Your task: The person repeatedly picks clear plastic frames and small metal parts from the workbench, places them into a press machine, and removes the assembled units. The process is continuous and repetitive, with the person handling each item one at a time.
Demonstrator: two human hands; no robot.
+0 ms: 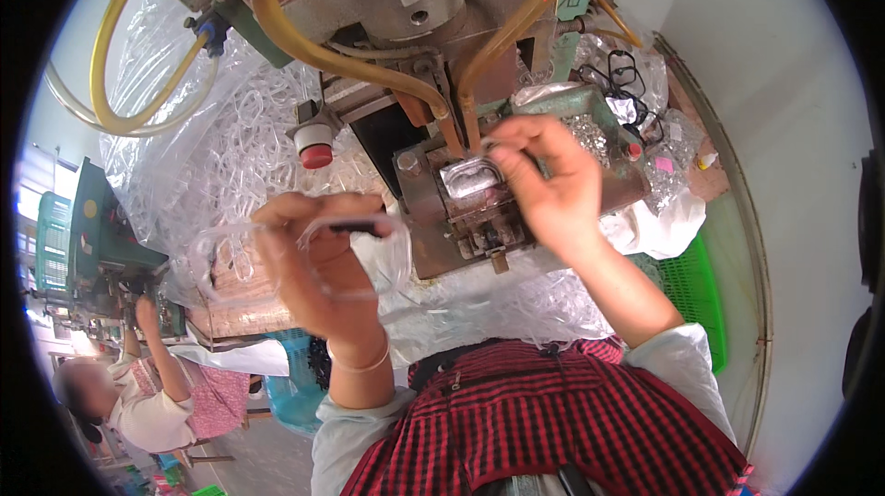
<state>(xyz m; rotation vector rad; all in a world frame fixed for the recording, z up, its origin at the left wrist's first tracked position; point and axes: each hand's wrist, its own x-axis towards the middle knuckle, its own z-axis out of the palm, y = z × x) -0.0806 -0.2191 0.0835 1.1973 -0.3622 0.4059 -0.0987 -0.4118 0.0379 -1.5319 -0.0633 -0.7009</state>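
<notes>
My left hand [318, 261] is closed around a clear plastic eyeglass frame [404, 261], held up left of the machine and smeared by motion. Something dark [364, 224] shows at its fingers; I cannot make out what. My right hand [558, 187] reaches to the machine's metal fixture [472, 179], a silvery block with a rounded, lens-shaped recess. Thumb and forefinger are pinched together at the fixture's upper right edge, by the two copper-coloured prongs [449, 135]. Whatever is between those fingertips is too small to name.
Yellow hoses [369, 76] loop down over the work area. Left of the fixture is a red push button [315, 157]. Clear frames [249, 118] lie heaped at the left. Small metal parts [586, 135] fill a tray at the right. A co-worker [175, 399] sits at another machine, far left.
</notes>
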